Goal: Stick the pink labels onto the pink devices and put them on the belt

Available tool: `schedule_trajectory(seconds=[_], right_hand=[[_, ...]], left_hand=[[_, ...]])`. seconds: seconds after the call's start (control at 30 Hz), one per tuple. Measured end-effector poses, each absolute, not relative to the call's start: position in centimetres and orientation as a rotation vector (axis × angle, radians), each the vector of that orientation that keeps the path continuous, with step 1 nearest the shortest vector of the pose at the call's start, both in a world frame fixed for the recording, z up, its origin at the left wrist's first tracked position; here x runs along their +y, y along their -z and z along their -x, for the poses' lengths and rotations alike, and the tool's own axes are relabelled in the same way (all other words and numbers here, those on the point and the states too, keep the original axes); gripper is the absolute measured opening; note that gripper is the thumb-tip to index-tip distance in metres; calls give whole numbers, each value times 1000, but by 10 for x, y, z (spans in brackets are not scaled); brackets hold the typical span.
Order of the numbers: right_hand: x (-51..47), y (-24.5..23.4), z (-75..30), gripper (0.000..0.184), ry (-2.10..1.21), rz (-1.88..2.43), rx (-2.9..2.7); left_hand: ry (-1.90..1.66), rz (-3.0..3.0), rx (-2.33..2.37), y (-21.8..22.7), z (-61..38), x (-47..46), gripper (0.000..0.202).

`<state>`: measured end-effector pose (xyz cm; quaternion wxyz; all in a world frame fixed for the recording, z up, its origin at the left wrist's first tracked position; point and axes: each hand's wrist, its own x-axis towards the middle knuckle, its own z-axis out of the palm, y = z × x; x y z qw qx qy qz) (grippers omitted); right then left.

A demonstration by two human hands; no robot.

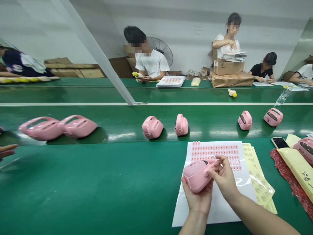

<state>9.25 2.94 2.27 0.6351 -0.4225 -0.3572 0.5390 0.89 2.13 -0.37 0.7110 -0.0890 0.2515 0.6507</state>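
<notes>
My left hand point(197, 200) cradles a pink plastic casing point(197, 175) from below, above a white sheet point(217, 209). My right hand point(223, 173) pinches at the casing's upper right edge with thumb and fingertips; anything small between them is too hidden to tell. Behind the casing lies a sheet of small pink labels point(215, 153), and yellow label sheets point(259, 179) lie to its right. Several more pink casings, such as one point(153, 127), stand on the green conveyor belt point(156, 124) beyond my hands.
A phone point(280, 142), a red cloth point(290, 176), a yellow envelope point(299, 169) and a pink casing point(305, 149) lie at right. Another person's hand point(7, 150) enters at left. Several co-workers sit beyond a second belt point(156, 94).
</notes>
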Motion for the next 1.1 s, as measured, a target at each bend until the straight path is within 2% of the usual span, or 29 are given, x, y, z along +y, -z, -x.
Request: schedule_trajectory(seconds=[0.63,0.77,0.83,0.97,1.03,1.1], right_hand=[[21,-21,-73,22,-899,1053,-780],[22,-16,-73,16,-638,1079,-964],[22,-13,-78,23,-349,1072,-1153],[21,-9,-95,50,149,975,-1554],[22,-10,-103,58,216,980,-1681],[23,-12,-107,58,177,1054,-1716]], left_hand=[[-1387,267,491,-12,-15,22,48],[-1389,286,459,-5,-15,22,52],[-1387,262,438,-1,-14,22,53],[-1331,247,406,-1,-10,24,56],[-1316,251,420,-7,-9,26,55],[-1333,260,460,-14,-9,27,51]])
